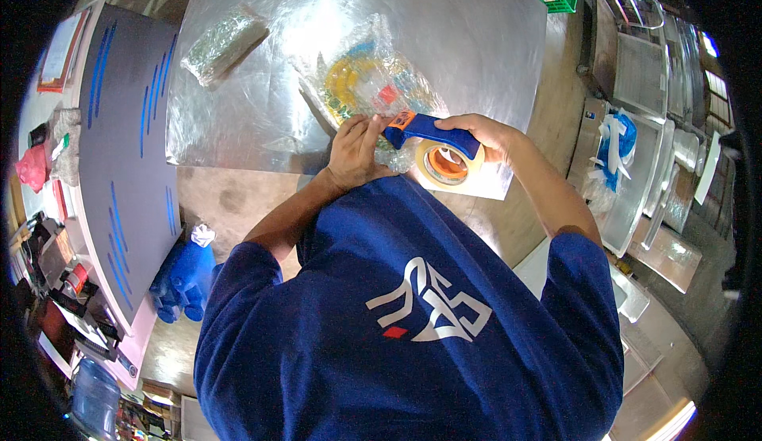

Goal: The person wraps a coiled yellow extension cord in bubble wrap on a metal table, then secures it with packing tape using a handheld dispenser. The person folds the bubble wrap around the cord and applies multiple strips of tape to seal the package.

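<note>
If you read it from the left, first comes a grey panel (131, 147) with blue streaks on it, then some blue jugs (186, 278) on the floor beside it. Next is the metal bench (238, 123), with a wrapped bundle (225, 46) lying at a slant near its far left part, well apart from the action.

Nearer the middle is the package (349, 84), lying on the bench close to the person: clear bubble wrap around something with yellow, blue and red on it (too much glare to say what). The left hand (355, 154) rests at its near edge, fingers bunched right by the nose of the dispenser (436, 130). Can't tell whether they're pinching wrap or tape or just pressing down. The dispenser is blue, with a roll of tape (435, 169) slung under it, and the right hand (486, 135) has a firm grip on its back end.

My guess is this is the taping step, dispenser up against the wrap. Next move, I reckon, calls for the left hand to pin the wrap and tape end while the right draws the strip along snugly.

Far right corner, there's a green basket (560, 1).
</note>
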A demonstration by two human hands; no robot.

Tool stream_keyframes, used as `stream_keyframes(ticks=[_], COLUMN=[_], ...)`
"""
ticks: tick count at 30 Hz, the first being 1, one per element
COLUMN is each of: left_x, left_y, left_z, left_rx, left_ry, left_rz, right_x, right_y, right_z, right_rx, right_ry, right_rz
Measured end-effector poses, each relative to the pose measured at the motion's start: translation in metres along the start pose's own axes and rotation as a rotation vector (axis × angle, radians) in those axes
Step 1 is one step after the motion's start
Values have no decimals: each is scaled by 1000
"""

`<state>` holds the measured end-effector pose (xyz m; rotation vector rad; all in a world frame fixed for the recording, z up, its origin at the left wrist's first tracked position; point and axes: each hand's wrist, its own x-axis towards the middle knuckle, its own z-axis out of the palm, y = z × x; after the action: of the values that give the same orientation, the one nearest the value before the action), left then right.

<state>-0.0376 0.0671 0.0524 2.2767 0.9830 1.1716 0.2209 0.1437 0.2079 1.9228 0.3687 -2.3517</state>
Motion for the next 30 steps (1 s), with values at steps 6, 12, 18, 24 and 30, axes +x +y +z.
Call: stream_keyframes(ticks=[6,12,18,24,30], left_x=[6,7,-3,3,3], left_y=[2,7,5,12,9], left_z=[-2,-4,0,-3,-4], left_rx=[-42,-30,0,13,-13], left_ry=[-10,-36,-96,-63,-53], left_rz=[-32,-122,-183,-207,-163], right_x=[-6,-3,-5,3,6], right_y=[7,22,28,41,45], right_z=[4,1,8,12,11], right_rx=[-11,-3,41,22,33], right_ry=[-4,-6,59,290,330], right_rz=[-97,-249,-314,-456,-527])
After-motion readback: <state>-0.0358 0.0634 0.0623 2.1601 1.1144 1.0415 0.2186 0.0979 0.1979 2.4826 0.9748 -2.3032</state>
